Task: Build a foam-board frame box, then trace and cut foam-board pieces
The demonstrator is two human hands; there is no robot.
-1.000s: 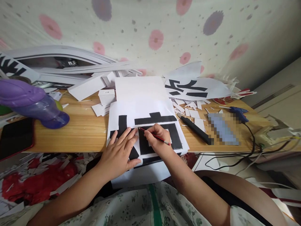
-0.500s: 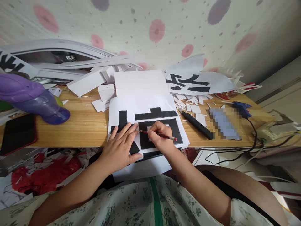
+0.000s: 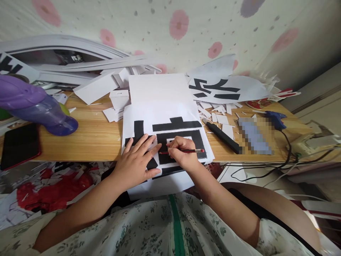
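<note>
A white sheet (image 3: 160, 103) printed with a large black character (image 3: 176, 125) lies on the wooden table (image 3: 90, 138) and hangs over its near edge. My left hand (image 3: 137, 161) rests flat on the sheet's left part, fingers spread. My right hand (image 3: 181, 151) is closed on a red pencil (image 3: 186, 151), which lies nearly level with its tip pointing left onto the black print, close to my left fingertips.
A purple bottle (image 3: 34, 105) lies at the left beside a dark phone (image 3: 20, 145). White board pieces (image 3: 96, 89) pile at the back. A black knife-like tool (image 3: 222, 137), paper scraps, another printed sheet (image 3: 226, 90) and a blue glue gun (image 3: 275, 119) with cable sit right.
The pencil has swung from slanting to nearly level, and its tip has moved down the black print. My left hand has stayed pressed on the sheet. The view tilted slightly.
</note>
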